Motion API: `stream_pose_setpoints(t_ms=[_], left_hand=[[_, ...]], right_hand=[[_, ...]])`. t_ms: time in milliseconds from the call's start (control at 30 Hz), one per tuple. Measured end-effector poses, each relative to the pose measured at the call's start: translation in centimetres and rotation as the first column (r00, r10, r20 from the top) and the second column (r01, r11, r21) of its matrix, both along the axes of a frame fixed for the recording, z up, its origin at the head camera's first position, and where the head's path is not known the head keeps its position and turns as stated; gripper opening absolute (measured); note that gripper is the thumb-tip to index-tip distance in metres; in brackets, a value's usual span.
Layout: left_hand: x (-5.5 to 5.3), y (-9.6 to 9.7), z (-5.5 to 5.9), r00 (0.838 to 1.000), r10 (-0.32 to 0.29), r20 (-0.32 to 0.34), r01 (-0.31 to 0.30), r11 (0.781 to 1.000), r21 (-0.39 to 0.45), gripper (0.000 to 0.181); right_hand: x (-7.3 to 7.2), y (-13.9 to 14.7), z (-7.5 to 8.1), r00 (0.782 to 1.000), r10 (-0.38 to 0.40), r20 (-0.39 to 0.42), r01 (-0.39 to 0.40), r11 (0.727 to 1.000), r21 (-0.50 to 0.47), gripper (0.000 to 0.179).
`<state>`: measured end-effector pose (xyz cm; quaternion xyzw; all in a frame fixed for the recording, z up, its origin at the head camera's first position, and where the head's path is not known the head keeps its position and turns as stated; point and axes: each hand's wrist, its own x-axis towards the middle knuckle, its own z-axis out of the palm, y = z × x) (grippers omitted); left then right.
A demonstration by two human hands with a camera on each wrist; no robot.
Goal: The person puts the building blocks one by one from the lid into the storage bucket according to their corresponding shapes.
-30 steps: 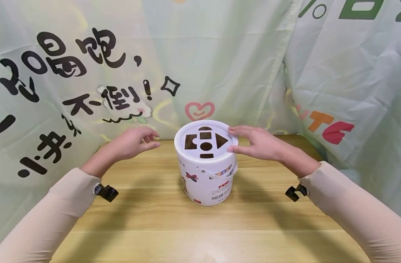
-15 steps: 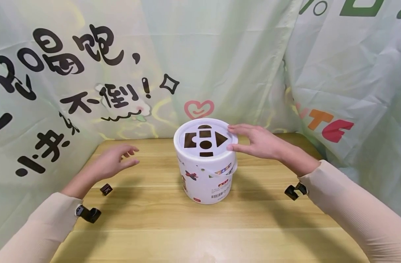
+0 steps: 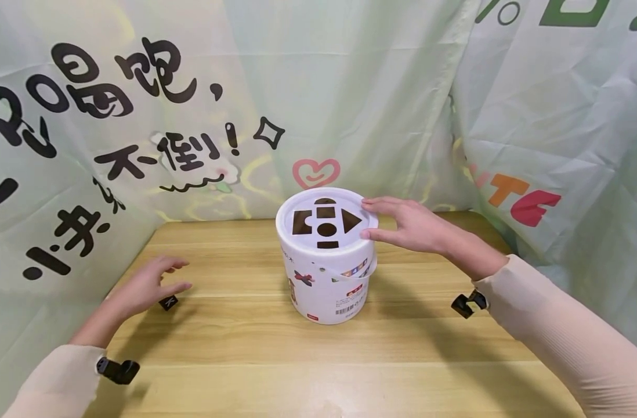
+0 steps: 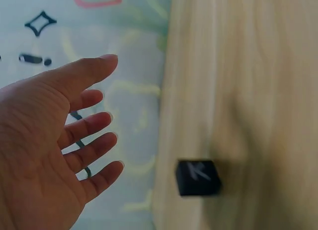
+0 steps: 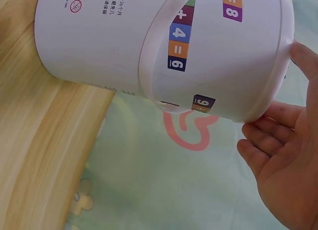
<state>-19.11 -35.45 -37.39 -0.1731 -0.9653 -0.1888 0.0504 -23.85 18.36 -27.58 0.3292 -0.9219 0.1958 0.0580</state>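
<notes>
A white lidded bucket with printed pictures stands on the wooden table. Its lid has several cut-out shapes, among them a circle, a triangle and a square. My right hand rests on the right side of the rim, thumb and fingers spread along it; the right wrist view shows these fingers at the rim too. Over on the left, my left hand hovers with relaxed, parted fingers and holds nothing. Close by it lies a small black cube marked with a white K, partly covered by the hand in the head view.
The wooden table ends at the back and sides against pale green printed cloth. A white handle hangs against the bucket's side. Black wrist cameras sit at both sleeve cuffs.
My left hand has moved left and towards me, away from the bucket, to the cube. The cube came into sight as the arm shifted. My right hand has stayed on the rim.
</notes>
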Motion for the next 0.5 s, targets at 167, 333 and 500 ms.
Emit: stream_pose_setpoints(t_ms=[167, 333, 500], left_hand=[[0.5, -1.6, -1.6, 0.999, 0.037, 0.021, -0.038, 0.999, 0.026, 0.056], [0.5, -2.8, -3.3, 0.997, 0.061, 0.051, -0.062, 0.998, 0.032, 0.057], [0.6, -3.3, -4.4, 0.996, 0.073, 0.060, -0.075, 0.997, 0.035, 0.049]], right_hand=[[0.0, 0.0, 0.0, 1.000, -0.004, 0.000, 0.004, 1.000, -0.010, 0.073], [0.1, 0.0, 0.0, 1.000, 0.001, 0.002, -0.001, 1.000, -0.017, 0.073], [0.2, 0.0, 0.0, 1.000, 0.003, 0.006, -0.003, 1.000, -0.028, 0.072]])
